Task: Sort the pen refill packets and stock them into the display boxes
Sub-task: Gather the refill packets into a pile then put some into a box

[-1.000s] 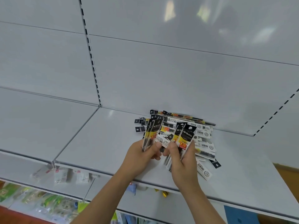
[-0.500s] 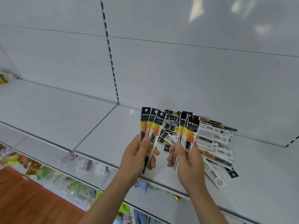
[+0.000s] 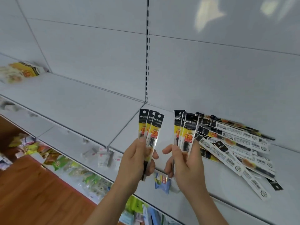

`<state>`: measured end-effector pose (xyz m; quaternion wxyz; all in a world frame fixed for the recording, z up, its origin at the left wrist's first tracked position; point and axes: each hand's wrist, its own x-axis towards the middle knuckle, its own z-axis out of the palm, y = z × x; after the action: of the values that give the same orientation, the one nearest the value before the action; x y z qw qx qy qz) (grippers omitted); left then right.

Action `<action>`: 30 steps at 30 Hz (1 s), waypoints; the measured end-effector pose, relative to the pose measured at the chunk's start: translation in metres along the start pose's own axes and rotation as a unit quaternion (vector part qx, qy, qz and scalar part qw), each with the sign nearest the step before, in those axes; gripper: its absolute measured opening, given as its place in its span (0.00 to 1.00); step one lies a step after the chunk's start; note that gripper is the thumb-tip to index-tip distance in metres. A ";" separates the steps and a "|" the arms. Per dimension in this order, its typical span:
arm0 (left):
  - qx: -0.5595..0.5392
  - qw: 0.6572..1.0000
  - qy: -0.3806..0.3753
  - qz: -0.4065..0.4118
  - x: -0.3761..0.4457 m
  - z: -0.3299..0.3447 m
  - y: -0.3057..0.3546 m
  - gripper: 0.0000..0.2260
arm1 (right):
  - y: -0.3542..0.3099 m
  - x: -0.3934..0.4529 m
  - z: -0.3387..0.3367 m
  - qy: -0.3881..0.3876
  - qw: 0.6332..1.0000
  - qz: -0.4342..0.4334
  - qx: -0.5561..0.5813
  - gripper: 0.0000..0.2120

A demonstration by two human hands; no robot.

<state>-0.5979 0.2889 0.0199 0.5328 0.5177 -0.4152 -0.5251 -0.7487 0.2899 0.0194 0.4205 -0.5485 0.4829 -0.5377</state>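
Left hand [image 3: 136, 161] pinches a small fan of three refill packets [image 3: 151, 127], thumb on the front, fingers curled behind, black headers up. Right hand [image 3: 186, 166] grips a second fan of three packets [image 3: 186, 129] the same way, thumb across the front, also upright. The two fans are side by side, not touching, both held above the front part of the shelf [image 3: 90, 108].

Loose pile of packets [image 3: 235, 148] lies flat on the shelf just right of the right hand, overlapping at mixed angles, mostly back side up with barcodes showing; far end of the pile sits against the back panel [image 3: 211, 70]. One packet sticks out toward the shelf's front edge.

Yellow display box [image 3: 24, 71] sits far left on the shelf against the back panel, blurred, contents not readable. Lower shelf below holds assorted bagged goods [image 3: 55, 161]; wood floor [image 3: 32, 192] bottom left.
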 end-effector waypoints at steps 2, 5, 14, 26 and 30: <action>-0.003 1.000 0.003 0.027 0.003 -0.029 0.002 0.23 | -0.004 0.000 0.028 0.010 1.000 0.002 -0.016 0.10; -0.020 0.999 0.021 0.039 0.008 -0.082 0.008 0.17 | -0.006 -0.001 0.080 0.033 0.998 0.008 -0.051 0.08; -0.052 0.995 0.068 0.050 0.023 -0.240 0.030 0.15 | -0.015 0.004 0.240 -0.021 0.998 0.016 -0.050 0.11; -0.045 0.985 0.158 0.046 0.099 -0.358 0.043 0.17 | 0.002 0.087 0.379 -0.109 0.993 0.007 -0.035 0.10; -0.016 0.981 0.188 0.037 0.139 -0.389 0.057 0.21 | 0.013 0.128 0.419 -0.125 0.992 0.008 -0.025 0.10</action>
<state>-0.1927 0.1914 0.0162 0.6285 0.5829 -0.3182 -0.4050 -0.3383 0.1371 0.0018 0.4681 -0.6179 0.4439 -0.4495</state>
